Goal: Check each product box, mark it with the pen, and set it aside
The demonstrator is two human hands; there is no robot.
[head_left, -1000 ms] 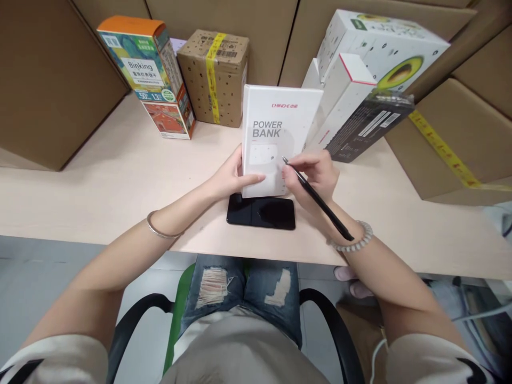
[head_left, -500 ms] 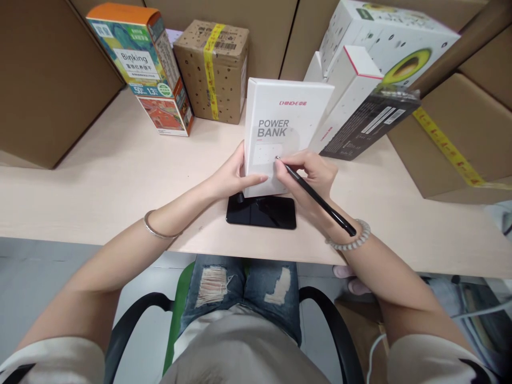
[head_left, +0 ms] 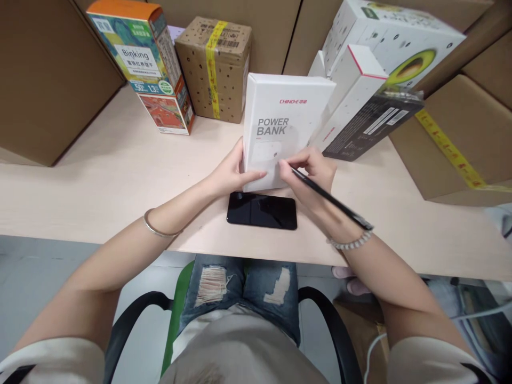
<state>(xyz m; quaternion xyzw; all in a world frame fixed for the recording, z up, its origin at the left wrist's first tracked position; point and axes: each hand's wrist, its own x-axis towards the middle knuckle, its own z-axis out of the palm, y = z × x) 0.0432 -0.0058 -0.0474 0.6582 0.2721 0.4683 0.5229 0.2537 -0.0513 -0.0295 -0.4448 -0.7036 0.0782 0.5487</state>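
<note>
Pale wood-toned desk (head_left: 100, 186), brown cardboard (head_left: 264, 32) upright along its back. A big brown carton (head_left: 52, 80) fills the far left; a taped carton (head_left: 466, 146), yellow strip across it, sits at the right.

Center of desk: white POWER BANK box (head_left: 294, 112), raised nearly upright, printed face toward the wearer, just beyond a dark phone (head_left: 262, 212) lying flat, screen up. Whether the box's lower edge touches the desk or phone, cannot tell.

Left hand (head_left: 229, 173): gripping the box by its left side, thumb laid across the lower front (other fingers mostly hidden behind). Plain bangle (head_left: 160, 230) on that forearm.

Right hand (head_left: 311, 172): fingers closed around a black pen (head_left: 332, 197), held at the box's lower right. Pen slants back over the wrist toward a beaded bracelet (head_left: 354, 244). Tip hidden by the fingers; contact with the box cannot be told.

Back left: colorful Binking box (head_left: 138, 61), standing, beside a small brown parcel (head_left: 230, 80) with yellow tape. Back right: large white avocado-print box (head_left: 360, 40), and in front of it a leaning red-edged white box (head_left: 352, 96) and a tilted black box (head_left: 370, 128) with white labels.
</note>
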